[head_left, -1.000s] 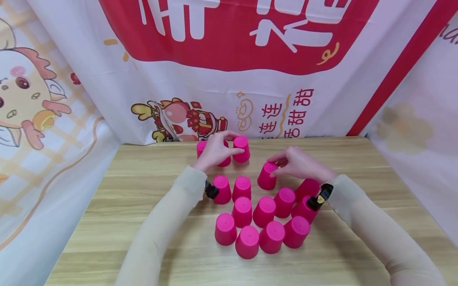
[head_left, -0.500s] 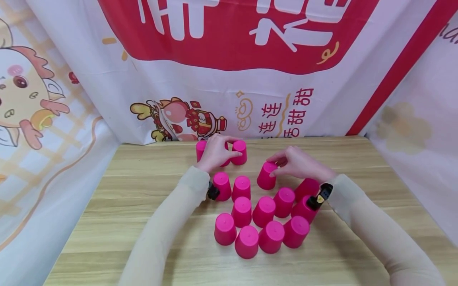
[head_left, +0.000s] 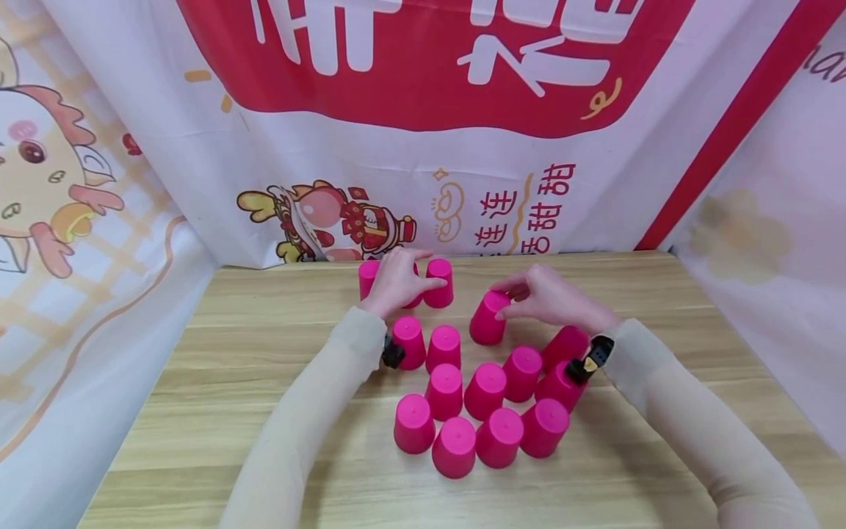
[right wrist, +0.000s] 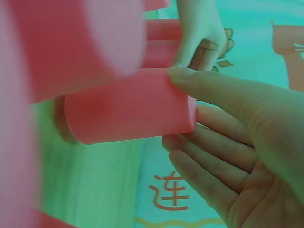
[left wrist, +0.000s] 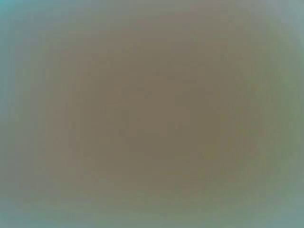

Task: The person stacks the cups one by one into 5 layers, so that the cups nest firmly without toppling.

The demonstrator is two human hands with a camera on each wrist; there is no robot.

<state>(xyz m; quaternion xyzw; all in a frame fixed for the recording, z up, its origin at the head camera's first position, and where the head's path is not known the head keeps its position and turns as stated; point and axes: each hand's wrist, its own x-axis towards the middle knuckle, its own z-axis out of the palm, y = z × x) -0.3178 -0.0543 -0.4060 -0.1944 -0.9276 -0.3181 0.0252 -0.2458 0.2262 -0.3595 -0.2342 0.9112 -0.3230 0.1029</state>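
Note:
Upside-down pink plastic cups stand on a wooden table. At the back, my left hand (head_left: pixel 394 283) pinches the right-hand cup (head_left: pixel 439 292) of a short row, thumb on its near side; another back cup (head_left: pixel 368 278) shows left of the hand, and one between is mostly hidden. My right hand (head_left: pixel 547 295) grips a separate cup (head_left: pixel 485 323) near its top, to the right of that row. In the right wrist view, thumb and fingers of the right hand (right wrist: pixel 270 123) hold this cup (right wrist: pixel 128 109), with the left hand (right wrist: pixel 202 33) beyond. The left wrist view is only a blur.
Several more pink cups (head_left: pixel 485 391) stand close together nearer the front, some below the right forearm. Two cups (head_left: pixel 443 349) stand beside the left wrist camera (head_left: pixel 393 353). A printed cloth (head_left: pixel 423 176) hangs behind the table's (head_left: pixel 264 353) back edge.
My left hand has set its cup back against the back row, slightly left and lower in view. The right hand's cup has just shifted a little left and away from the front.

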